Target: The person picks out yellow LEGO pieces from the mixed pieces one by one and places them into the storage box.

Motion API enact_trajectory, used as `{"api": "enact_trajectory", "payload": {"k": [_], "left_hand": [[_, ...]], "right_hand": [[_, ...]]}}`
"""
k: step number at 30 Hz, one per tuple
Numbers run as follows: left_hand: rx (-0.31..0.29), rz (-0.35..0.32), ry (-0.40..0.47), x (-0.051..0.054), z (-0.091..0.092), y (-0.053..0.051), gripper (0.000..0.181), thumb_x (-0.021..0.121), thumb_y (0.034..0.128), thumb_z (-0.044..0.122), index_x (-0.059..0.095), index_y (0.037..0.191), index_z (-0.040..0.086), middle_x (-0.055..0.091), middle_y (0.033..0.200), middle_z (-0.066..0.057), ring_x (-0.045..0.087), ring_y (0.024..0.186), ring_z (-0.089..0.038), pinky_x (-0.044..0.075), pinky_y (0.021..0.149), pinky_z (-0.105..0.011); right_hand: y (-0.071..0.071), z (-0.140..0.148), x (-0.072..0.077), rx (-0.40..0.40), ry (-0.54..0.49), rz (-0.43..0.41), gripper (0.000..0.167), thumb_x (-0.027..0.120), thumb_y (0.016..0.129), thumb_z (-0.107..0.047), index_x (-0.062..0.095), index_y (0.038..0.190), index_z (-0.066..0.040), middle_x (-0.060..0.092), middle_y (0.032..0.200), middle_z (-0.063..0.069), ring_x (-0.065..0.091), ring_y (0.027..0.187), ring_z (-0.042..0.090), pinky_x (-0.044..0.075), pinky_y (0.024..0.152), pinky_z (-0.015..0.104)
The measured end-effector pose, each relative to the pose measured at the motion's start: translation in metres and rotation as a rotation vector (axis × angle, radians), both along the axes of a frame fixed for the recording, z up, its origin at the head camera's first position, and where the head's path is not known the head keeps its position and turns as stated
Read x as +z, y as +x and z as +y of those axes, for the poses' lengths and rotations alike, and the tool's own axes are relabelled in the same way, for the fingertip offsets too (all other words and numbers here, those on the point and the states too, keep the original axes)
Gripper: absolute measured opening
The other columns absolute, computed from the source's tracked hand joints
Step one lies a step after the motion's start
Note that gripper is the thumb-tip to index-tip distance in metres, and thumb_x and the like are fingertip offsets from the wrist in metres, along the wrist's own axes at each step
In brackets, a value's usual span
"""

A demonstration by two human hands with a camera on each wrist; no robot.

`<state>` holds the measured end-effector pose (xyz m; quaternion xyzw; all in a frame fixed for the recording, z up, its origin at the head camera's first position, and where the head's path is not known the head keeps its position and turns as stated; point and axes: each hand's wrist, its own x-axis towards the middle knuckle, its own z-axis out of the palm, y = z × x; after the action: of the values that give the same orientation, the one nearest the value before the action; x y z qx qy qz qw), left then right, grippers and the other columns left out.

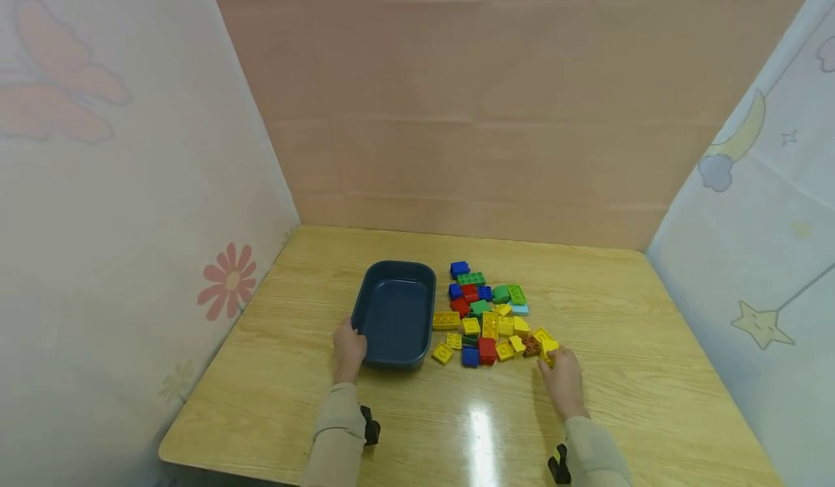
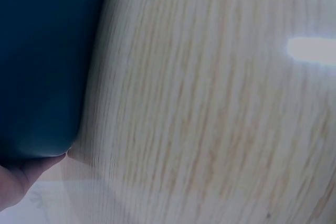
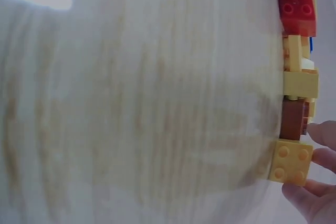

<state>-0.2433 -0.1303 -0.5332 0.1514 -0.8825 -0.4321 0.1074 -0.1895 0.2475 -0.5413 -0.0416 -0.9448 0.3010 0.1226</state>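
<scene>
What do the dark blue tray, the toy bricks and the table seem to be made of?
Tray: probably plastic, smooth, with rounded, moulded-looking corners. Toy bricks: likely hard plastic, smooth, with moulded studs. Table: wood or wood-look laminate; grain shows, and the glare suggests a glossy finish.

Tray (image 1: 394,317) on table (image 1: 430,425), toy bricks (image 1: 490,325) to its right, backdrop (image 1: 470,103) behind the table
</scene>
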Motion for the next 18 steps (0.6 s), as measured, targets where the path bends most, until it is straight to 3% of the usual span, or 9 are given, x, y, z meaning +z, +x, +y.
{"api": "enact_trajectory", "payload": {"k": [8,18], "left_hand": [[0.008,-0.006,-0.008,0.0022,0.0013,0.0005,0.037,0.047,0.0749,-0.013,0.049,0.112,-0.018,0.056,0.101,-0.033,0.055,0.096,-0.041,0.046,0.078,-0.047],[0.021,-0.023,-0.003,0.0024,0.0015,0.0006,0.040,0.048,0.0756,-0.012,0.047,0.115,-0.017,0.056,0.102,-0.032,0.056,0.096,-0.040,0.046,0.078,-0.046]], "right_hand": [[-0.0006,0.0009,-0.0085,-0.038,0.002,0.126,0.016,0.065,0.076,0.002,0.057,0.081,0.014,0.055,0.088,0.029,0.053,0.084,0.042,0.044,0.073,0.049],[0.0026,0.0006,-0.0075,-0.068,-0.014,0.115,0.012,0.063,0.076,0.003,0.058,0.080,0.013,0.056,0.086,0.028,0.054,0.082,0.039,0.044,0.071,0.048]]}}
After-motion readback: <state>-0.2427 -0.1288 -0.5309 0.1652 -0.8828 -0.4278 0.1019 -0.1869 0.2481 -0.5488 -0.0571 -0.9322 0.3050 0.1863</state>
